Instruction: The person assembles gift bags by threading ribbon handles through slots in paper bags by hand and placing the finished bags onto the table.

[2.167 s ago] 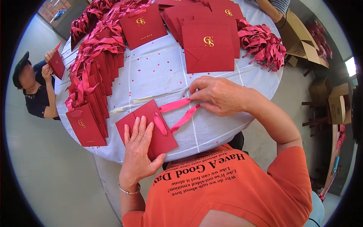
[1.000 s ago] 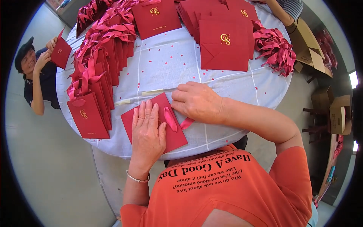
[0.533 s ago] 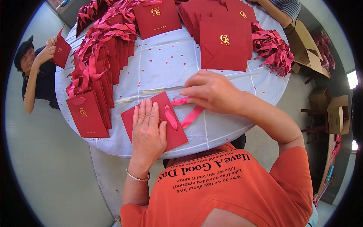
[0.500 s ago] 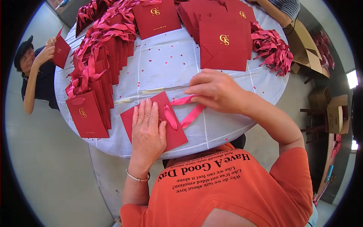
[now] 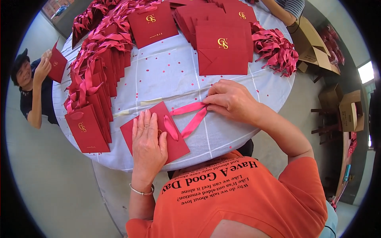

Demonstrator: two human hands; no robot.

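Note:
A small red paper gift bag (image 5: pixel 178 149) lies flat and slanted at the near edge of the table. My left hand (image 5: pixel 149 139) rests palm down on its left part, fingers stretched out side by side. From the bag's right side a pink ribbon handle (image 5: pixel 185 109) reaches over the tablecloth as a drawn-out loop. Thumb and fingers of my right hand (image 5: pixel 231 101) pinch that loop at its far end, right of the bag. Part of the bag's gold print is hidden under my left hand.
Red bags with ribbon handles (image 5: pixel 87 129) stand in a long row at the left. Farther back lie flat red bags (image 5: pixel 223 59) beside a heap of pink ribbons (image 5: pixel 277 53). A person (image 5: pixel 33 85) holds a bag at the left; another's arm (image 5: pixel 281 12) shows at top right. Cardboard boxes (image 5: pixel 351 113) stand at the right.
My right fingers have closed into a pinch on the ribbon loop, which looks straighter. My left hand stays on the bag. The whole view has shifted slightly.

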